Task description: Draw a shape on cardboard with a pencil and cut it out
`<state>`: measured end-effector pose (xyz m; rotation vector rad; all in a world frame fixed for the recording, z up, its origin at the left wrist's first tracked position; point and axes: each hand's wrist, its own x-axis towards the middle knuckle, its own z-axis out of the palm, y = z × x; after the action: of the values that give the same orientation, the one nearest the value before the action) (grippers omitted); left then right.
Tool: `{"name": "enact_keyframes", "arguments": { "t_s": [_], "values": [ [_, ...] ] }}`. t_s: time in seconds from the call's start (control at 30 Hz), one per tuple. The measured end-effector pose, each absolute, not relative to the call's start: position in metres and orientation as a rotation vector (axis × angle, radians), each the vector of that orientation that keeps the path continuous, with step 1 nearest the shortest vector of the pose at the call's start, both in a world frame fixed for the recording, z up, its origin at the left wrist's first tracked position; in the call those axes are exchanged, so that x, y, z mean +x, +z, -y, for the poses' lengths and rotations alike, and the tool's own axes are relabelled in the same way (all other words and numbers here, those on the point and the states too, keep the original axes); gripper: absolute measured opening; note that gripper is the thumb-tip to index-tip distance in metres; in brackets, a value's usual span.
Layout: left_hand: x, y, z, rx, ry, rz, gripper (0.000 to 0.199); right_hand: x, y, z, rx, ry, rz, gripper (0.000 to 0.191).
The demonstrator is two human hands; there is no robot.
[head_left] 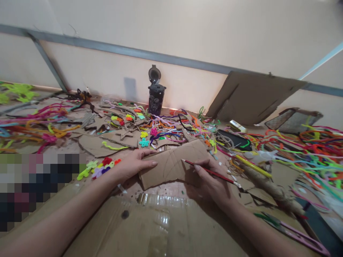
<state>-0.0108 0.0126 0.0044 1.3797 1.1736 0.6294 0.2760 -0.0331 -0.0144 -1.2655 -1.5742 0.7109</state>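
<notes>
A piece of brown cardboard (160, 167) with faint curved pencil lines is held tilted in front of me. My left hand (136, 164) grips its left end, thumb on top and fingers partly hidden behind. My right hand (214, 182) holds a red pencil (214, 172), its tip at the cardboard's surface right of the middle. Some of the right hand's fingers are hidden under the cardboard. Small pipe-cleaner flowers (103, 167) in green, red, yellow and purple lie just beyond my left forearm.
Colourful pipe cleaners (318, 142) and cardboard scraps cover the table's back and sides. A dark tumbler (156, 100) with a raised lid stands at the back. Pink-handled scissors (302, 237), a cardboard tube (270, 185) and a yellow stick (253, 166) lie at the right.
</notes>
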Motion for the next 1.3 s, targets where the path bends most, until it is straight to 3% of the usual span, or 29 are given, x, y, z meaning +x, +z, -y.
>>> {"name": "enact_keyframes", "arguments": {
  "t_s": [1.3],
  "values": [
    [-0.0091,0.0109,-0.0107,1.358,0.630,-1.207,0.061,0.2808,-0.0168,0.0321,-1.297,0.702,1.521,0.016]
  ]
}}
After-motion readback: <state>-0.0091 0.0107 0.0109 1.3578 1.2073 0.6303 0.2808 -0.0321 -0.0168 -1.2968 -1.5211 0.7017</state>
